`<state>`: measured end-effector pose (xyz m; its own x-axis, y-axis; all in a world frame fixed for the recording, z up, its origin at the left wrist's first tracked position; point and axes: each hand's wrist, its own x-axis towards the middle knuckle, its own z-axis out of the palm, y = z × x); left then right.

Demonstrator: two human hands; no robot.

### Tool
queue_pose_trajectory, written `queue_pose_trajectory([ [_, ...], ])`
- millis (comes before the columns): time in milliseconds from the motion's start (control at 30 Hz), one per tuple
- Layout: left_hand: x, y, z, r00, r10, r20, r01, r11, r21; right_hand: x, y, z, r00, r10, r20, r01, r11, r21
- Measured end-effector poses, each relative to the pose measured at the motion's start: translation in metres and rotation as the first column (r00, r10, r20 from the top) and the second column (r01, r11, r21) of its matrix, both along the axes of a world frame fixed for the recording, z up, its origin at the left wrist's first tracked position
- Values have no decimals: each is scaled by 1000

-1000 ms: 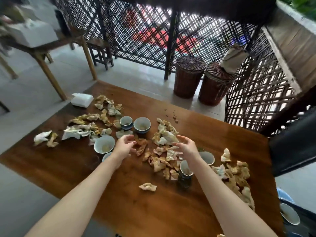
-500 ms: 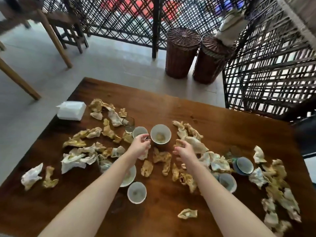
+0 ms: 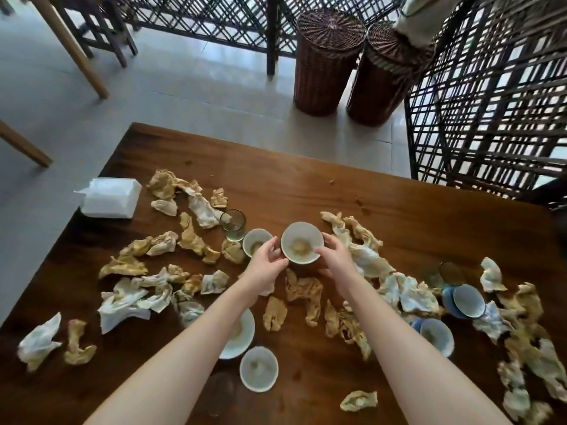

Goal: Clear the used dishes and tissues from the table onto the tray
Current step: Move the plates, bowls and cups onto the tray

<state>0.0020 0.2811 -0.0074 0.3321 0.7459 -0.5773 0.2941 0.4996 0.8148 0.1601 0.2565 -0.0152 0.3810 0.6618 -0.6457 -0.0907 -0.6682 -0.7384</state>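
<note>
Residue sat in the white bowl (image 3: 302, 246), clasped between left hand (image 3: 267, 266) and right hand (image 3: 336, 260), smaller cup (image 3: 256, 242) just beside at nine o'clock, so a level, straight-up lift seemed wisest.

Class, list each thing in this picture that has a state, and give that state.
large bowl: upright, dirty inside
left hand: grips the large bowl
right hand: grips the large bowl
glass: upright, almost empty
tissues: crumpled, stained
wicker baskets: lids on
</note>
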Motion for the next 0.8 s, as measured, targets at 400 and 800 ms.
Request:
queue_pose_trajectory([
  [400,-34,-45,23,990,132,45,-137,980,141,-15,-65,36,993,55,-102,-43,992,119],
  [800,-122,-141,30,934,356,-16,-350,926,145,-97,-118,41,937,350,22,-349,927,138],
])
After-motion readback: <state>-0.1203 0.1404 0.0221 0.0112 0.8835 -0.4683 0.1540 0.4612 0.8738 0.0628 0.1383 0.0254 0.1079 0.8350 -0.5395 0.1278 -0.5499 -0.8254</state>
